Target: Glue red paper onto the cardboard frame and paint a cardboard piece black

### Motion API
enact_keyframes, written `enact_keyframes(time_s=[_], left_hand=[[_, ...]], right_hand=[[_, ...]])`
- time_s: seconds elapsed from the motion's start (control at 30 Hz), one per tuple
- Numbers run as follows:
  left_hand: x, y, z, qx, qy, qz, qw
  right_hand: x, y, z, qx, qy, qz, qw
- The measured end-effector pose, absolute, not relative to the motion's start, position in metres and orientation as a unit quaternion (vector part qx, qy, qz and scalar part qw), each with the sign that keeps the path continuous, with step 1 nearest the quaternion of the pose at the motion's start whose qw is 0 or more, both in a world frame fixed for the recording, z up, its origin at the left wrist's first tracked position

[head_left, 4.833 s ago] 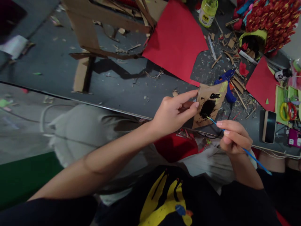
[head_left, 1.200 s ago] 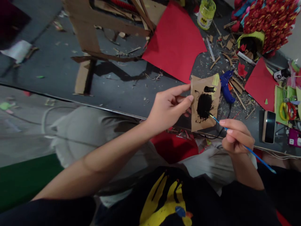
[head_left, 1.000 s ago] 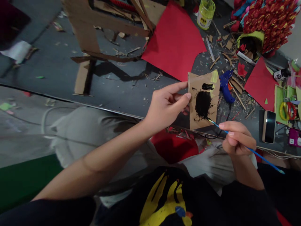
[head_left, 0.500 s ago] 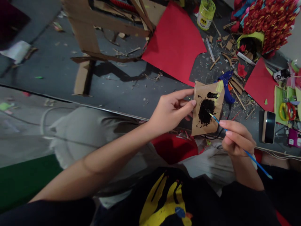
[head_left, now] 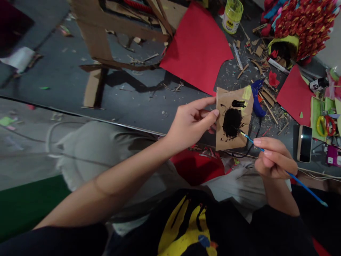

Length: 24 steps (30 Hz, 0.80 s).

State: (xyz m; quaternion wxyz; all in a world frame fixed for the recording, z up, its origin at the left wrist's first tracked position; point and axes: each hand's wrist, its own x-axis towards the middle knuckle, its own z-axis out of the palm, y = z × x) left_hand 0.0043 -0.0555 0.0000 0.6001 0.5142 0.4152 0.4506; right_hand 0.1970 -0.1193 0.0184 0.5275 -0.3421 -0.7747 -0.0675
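Note:
My left hand (head_left: 193,122) pinches the left edge of a brown cardboard piece (head_left: 222,140) between thumb and fingers, at the table's front edge. A large black paint patch (head_left: 232,122) covers the middle of the cardboard, with a short black bar above it and a yellow-green mark near its upper right corner. In my right hand (head_left: 277,158) is a thin blue paintbrush (head_left: 303,185), held by thumb and fingers. Its tip is at the lower right edge of the black patch.
Red sheets (head_left: 198,46) lie behind the cardboard and to the right. A blue glue gun (head_left: 258,101), cardboard scraps, a phone (head_left: 304,144), scissors (head_left: 321,126) and a yellow-green jar (head_left: 232,17) are around it. A cardboard frame (head_left: 98,39) stands at the left.
The brush tip has moved right and slightly down, from inside the black patch to its edge. My right hand has shifted right. The cardboard and my left hand have moved slightly left and up.

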Motion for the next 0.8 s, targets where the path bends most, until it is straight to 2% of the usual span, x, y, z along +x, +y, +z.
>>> enact_keyframes(time_s=[0.1, 0.37, 0.63, 0.8], left_hand=[[0.005, -0.058, -0.001, 0.522, 0.402, 0.444, 0.608], [0.005, -0.058, -0.002, 0.531, 0.400, 0.446, 0.599], [0.003, -0.055, -0.002, 0.518, 0.428, 0.454, 0.585], [0.002, -0.051, -0.003, 0.521, 0.427, 0.460, 0.578]], right_hand=[[0.196, -0.118, 0.019, -0.325, -0.789, -0.086, 0.513], [0.187, -0.120, 0.032, -0.330, -0.835, -0.023, 0.440], [0.190, -0.122, 0.032, -0.306, -0.856, 0.034, 0.414], [0.191, -0.123, 0.033, -0.321, -0.848, 0.025, 0.421]])
